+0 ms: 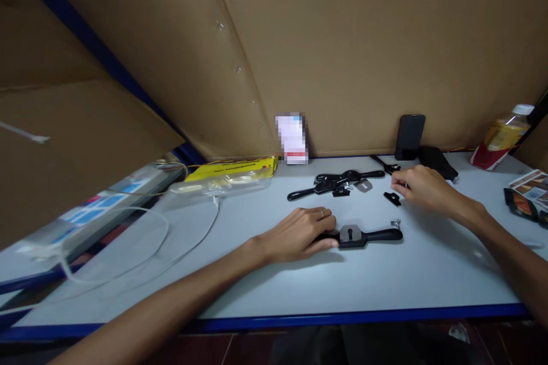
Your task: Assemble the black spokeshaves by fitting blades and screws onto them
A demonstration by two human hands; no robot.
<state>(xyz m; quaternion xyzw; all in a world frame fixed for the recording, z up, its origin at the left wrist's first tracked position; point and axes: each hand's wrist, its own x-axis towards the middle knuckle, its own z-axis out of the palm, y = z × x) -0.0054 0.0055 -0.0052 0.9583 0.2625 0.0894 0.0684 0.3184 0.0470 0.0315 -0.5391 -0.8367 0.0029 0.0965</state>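
Note:
A black spokeshave [351,243] lies near the front of the table, a grey blade [345,232] on its middle. The fingers of my left hand [303,231] wrap round its left handle; the right handle is free. Just above that handle lies a small wing screw [396,223]. My right hand [422,187] is over the table farther right, fingers pinched together; whatever may be between them is hidden. A small black cap plate [391,199] lies just below its fingertips. Behind them is another black-handled tool [385,165], partly covered.
More black spokeshaves [327,184], a loose blade [363,185] and another cap plate [341,191] lie at mid-table. Two phones lean on the back panel, one dark [410,137]. A bottle [500,137] stands at right. Clear plastic packaging [222,184] and a white cable [214,222] lie at left.

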